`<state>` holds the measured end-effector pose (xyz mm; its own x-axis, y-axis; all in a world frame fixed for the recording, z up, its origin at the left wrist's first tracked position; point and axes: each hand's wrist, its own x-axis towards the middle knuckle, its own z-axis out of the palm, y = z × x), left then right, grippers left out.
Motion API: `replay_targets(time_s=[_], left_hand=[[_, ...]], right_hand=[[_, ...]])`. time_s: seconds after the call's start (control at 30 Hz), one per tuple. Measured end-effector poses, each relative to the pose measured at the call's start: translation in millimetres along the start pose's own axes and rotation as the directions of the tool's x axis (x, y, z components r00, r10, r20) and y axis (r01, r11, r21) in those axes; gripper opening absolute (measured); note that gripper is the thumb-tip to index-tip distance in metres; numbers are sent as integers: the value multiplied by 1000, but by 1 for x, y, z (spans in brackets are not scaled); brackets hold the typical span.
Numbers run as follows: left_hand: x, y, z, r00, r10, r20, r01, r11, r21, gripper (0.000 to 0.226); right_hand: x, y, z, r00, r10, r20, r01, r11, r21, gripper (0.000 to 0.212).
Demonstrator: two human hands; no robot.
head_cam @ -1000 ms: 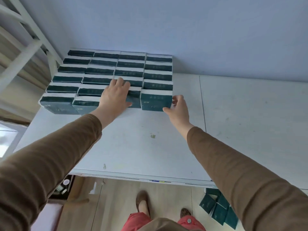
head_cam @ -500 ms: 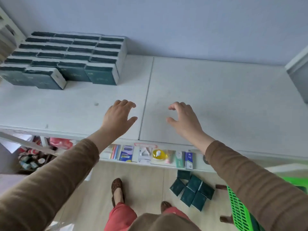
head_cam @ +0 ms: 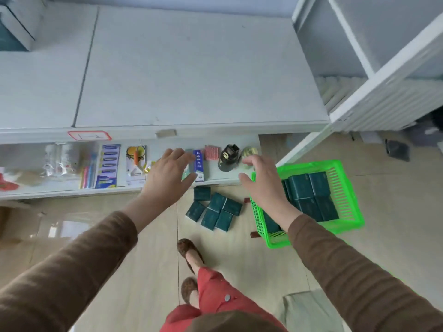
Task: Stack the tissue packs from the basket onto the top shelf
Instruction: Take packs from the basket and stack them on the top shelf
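- Your left hand point(head_cam: 167, 174) is empty, fingers spread loosely, and hangs in the air in front of the lower shelf point(head_cam: 72, 190), over its front edge in the head view.
- Your right hand point(head_cam: 263, 183) is also empty and held wide, thumb apart from the fingers. It sits over the near-left rim of the green basket point(head_cam: 345, 188), so it is plainly the nearer hand to the load.
- The basket stands on the floor point(head_cam: 239, 255) to your right and below both hands. Dark green tissue packs point(head_cam: 309, 195) fill its middle, lying flat and touching one another in a block; I cannot tell how many layers deep they go.
- A second cluster of loose packs point(head_cam: 215, 210) lies on the floor between your hands, just left of the basket's left wall and below the lower shelf's front edge. These lie at mixed angles, not squared up.
- So the coming reach runs down and to the right. My judgement: lead with the right hand, and bring the left across the basket's left rim to meet it.
- Farther off and above, the top shelf point(head_cam: 191, 68) lies bare across its middle and right. The stacked packs point(head_cam: 12, 27) sit at its far-left corner, well apart from the basket, so the carry goes up and left.
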<state>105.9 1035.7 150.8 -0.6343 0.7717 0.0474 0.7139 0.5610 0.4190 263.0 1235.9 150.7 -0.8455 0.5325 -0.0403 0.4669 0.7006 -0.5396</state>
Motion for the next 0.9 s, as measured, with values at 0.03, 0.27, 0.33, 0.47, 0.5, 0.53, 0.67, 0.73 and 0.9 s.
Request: replay_targets(time_s=[0.03, 0.27, 0.33, 0.47, 0.5, 0.53, 0.67, 0.73, 0.9], left_hand=[[-8, 14, 14, 1000, -10, 27, 11, 1000, -8, 37], [-36, 116, 115, 974, -34, 224, 52, 996, -78, 38], [-27, 143, 145, 966, -28, 257, 51, 995, -84, 37], [4, 199, 211, 945, -23, 325, 42, 998, -50, 37], [15, 212, 229, 935, -14, 354, 32, 999, -44, 38], [26, 224, 248, 924, -3, 383, 19, 999, -39, 39], [79, 260, 323, 893, 34, 449, -44, 999, 11, 46], [109, 271, 360, 872, 43, 489, -101, 990, 94, 48], [179, 289, 443, 830, 174, 529, -398, 851, 344, 46]], right_hand=[[-15, 18, -1, 999, 34, 30, -34, 999, 5, 29], [-92, 154, -16, 940, 291, 179, -295, 956, -5, 35], [-101, 199, -22, 909, 358, 214, -361, 932, -24, 38], [-101, 292, -32, 818, 515, 258, -532, 847, -4, 50], [-98, 314, -32, 794, 546, 268, -566, 824, -3, 53], [-94, 334, -32, 773, 571, 278, -594, 805, -1, 56], [-74, 403, -16, 720, 625, 302, -651, 759, -18, 65], [-65, 429, 0, 705, 641, 305, -661, 749, -45, 65], [-53, 467, 48, 700, 661, 271, -649, 747, -144, 57]])
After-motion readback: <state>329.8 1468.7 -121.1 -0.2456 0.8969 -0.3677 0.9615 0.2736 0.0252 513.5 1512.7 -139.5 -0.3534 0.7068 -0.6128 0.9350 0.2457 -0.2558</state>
